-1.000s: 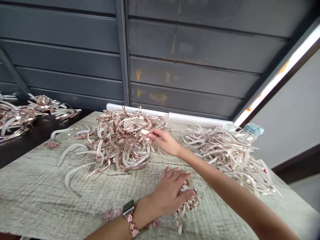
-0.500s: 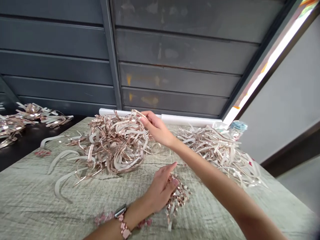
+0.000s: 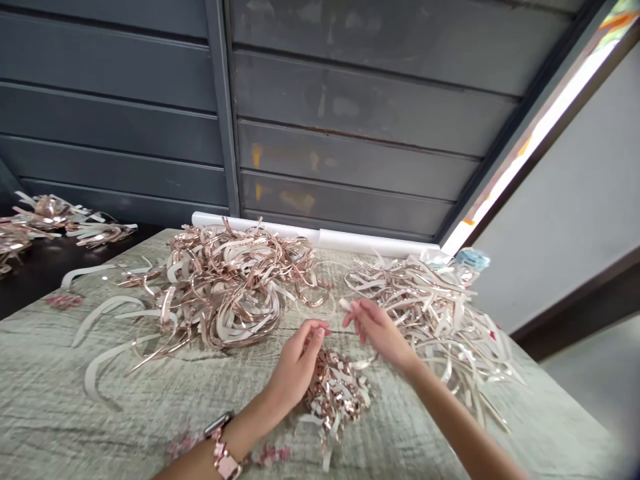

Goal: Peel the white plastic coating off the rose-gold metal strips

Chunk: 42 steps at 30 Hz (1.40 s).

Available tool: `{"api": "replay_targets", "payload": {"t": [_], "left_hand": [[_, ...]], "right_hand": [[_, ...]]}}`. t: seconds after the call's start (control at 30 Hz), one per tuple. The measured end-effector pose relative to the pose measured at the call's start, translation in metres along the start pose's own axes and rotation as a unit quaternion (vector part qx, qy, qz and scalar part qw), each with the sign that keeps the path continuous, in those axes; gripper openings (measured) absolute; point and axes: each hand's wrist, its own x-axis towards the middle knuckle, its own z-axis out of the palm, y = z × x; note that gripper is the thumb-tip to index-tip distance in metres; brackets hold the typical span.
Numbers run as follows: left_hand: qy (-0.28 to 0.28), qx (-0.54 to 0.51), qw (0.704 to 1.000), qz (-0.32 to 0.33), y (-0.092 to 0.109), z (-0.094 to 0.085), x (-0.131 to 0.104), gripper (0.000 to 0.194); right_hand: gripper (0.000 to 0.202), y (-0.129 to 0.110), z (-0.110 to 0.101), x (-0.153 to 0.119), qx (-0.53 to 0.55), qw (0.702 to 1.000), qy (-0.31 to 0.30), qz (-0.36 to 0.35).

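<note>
A small bunch of crinkled rose-gold and white strips (image 3: pixel 339 390) lies on the table at the centre front. My left hand (image 3: pixel 300 357), wearing a watch and pink bracelet, is at its upper left with thumb and fingers pinched together; whatever is between them is too small to name. My right hand (image 3: pixel 377 330) is above and right of the bunch, its fingers pinching a pale strip end (image 3: pixel 345 305). A large tangled pile of shiny strips (image 3: pixel 235 287) is to the left, and a second pile (image 3: pixel 425 293) lies right of my right hand.
A white roll (image 3: pixel 350 241) lies along the table's back edge by the dark panelled wall. A blue and clear roll (image 3: pixel 471 259) is at the back right. More strips (image 3: pixel 50 213) rest on a dark surface at far left. Loose white strips (image 3: pixel 103 317) lie on the patterned table (image 3: pixel 150 413).
My right hand has come back from the large left pile toward the small bunch with a pale strip. My left hand has moved up and left off the bunch, its fingers now pinched.
</note>
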Motion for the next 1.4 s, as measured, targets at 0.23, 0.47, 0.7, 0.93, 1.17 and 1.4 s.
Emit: {"api": "replay_targets", "payload": {"t": [0.23, 0.47, 0.7, 0.93, 1.17, 1.4], "left_hand": [[0.075, 0.073, 0.986, 0.133, 0.004, -0.013, 0.007, 0.023], [0.127, 0.208, 0.915, 0.321, 0.003, -0.004, -0.002, 0.04], [0.146, 0.26, 0.876, 0.38, 0.002, -0.006, -0.005, 0.06], [0.104, 0.308, 0.857, 0.401, 0.011, -0.008, -0.009, 0.046], [0.061, 0.29, 0.873, 0.388, 0.013, -0.012, -0.007, 0.037], [0.03, 0.32, 0.856, 0.404, 0.012, -0.016, -0.008, 0.018]], "right_hand": [[0.043, 0.014, 0.028, -0.025, 0.093, 0.989, -0.087, 0.075], [0.038, 0.006, 0.026, -0.048, 0.105, 0.985, -0.104, 0.084], [0.037, 0.003, 0.029, -0.059, -0.029, 0.995, -0.084, 0.037], [0.032, -0.006, 0.03, -0.062, -0.104, 0.991, -0.084, -0.031], [0.034, -0.005, 0.029, -0.062, -0.076, 0.993, -0.092, 0.009], [0.036, -0.005, 0.03, -0.063, -0.083, 0.992, -0.097, 0.013]]}}
